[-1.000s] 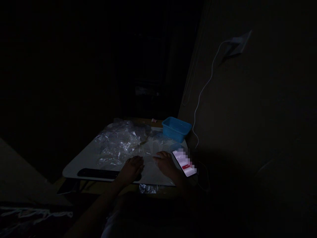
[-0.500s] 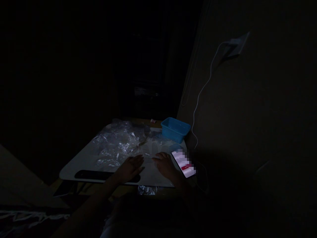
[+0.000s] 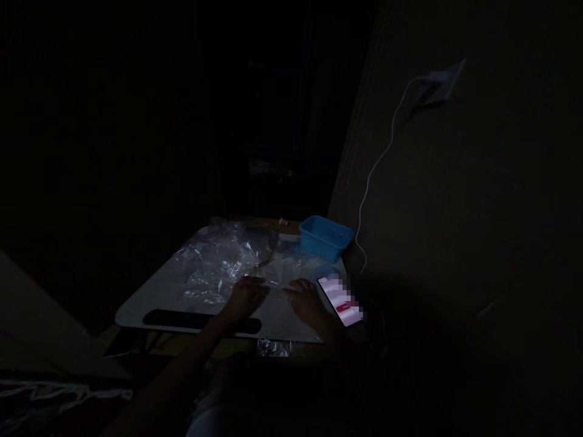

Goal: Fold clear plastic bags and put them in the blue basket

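Observation:
In the dim head view, my left hand point(image 3: 246, 297) is over the near part of a small white table point(image 3: 282, 325), its fingers bent together and pointing right. Opposite it, my right hand point(image 3: 305, 298) has its fingers and thumb drawn together toward the left. Between the two hands a thin piece of clear plastic point(image 3: 275, 289) faintly shows, with its ends at my fingertips. A crumpled heap of clear plastic point(image 3: 228, 255) covers the table's left and back part, just beyond my left hand. The darkness blurs the finger details.
A blue plastic basket point(image 3: 324, 241) stands at the back right corner. Beside my right hand lies a lit phone point(image 3: 342, 303). A white cable point(image 3: 368, 176) hangs from a wall socket point(image 3: 441, 84). Shiny plastic point(image 3: 275, 348) shows below the front edge, and a dark slot point(image 3: 182, 319) runs along it.
My left hand has gone from flatter, stretched fingers to bent ones and moved slightly up. My right fingers have drawn in a little. The whole view has shifted slightly.

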Demonstrator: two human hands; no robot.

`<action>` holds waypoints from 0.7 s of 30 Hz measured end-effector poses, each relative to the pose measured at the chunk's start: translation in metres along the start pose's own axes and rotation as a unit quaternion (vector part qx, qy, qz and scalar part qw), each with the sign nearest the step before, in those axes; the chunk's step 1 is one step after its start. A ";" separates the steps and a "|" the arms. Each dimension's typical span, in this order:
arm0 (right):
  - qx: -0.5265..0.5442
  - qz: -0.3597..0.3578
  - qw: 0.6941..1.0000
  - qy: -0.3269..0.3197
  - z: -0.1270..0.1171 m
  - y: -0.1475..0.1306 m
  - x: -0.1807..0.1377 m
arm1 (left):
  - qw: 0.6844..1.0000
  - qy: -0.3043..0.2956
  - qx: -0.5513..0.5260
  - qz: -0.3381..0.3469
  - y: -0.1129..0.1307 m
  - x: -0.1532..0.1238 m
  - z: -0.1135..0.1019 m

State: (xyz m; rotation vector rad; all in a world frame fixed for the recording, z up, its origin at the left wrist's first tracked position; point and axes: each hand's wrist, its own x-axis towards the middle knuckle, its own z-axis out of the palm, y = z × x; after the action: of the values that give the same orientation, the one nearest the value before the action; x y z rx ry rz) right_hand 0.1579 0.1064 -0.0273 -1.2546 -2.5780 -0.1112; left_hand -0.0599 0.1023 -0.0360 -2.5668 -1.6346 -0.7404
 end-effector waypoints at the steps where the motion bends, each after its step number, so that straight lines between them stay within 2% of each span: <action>1: 0.000 -0.001 1.000 -0.001 -0.001 0.000 0.000 | 1.000 0.005 0.006 -0.014 -0.001 0.001 0.003; 6: 0.000 -0.009 1.000 0.000 -0.003 0.000 -0.001 | 0.999 0.010 0.032 -0.039 -0.006 -0.002 0.007; 21: -0.004 -0.009 1.000 -0.003 -0.005 -0.001 0.000 | 0.991 -0.044 0.102 0.071 -0.019 -0.006 -0.001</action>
State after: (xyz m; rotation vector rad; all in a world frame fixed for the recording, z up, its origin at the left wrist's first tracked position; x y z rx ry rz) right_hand 0.1581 0.1044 -0.0228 -1.2349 -2.5965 -0.1214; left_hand -0.0785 0.1058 -0.0421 -2.5674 -1.4435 -0.4340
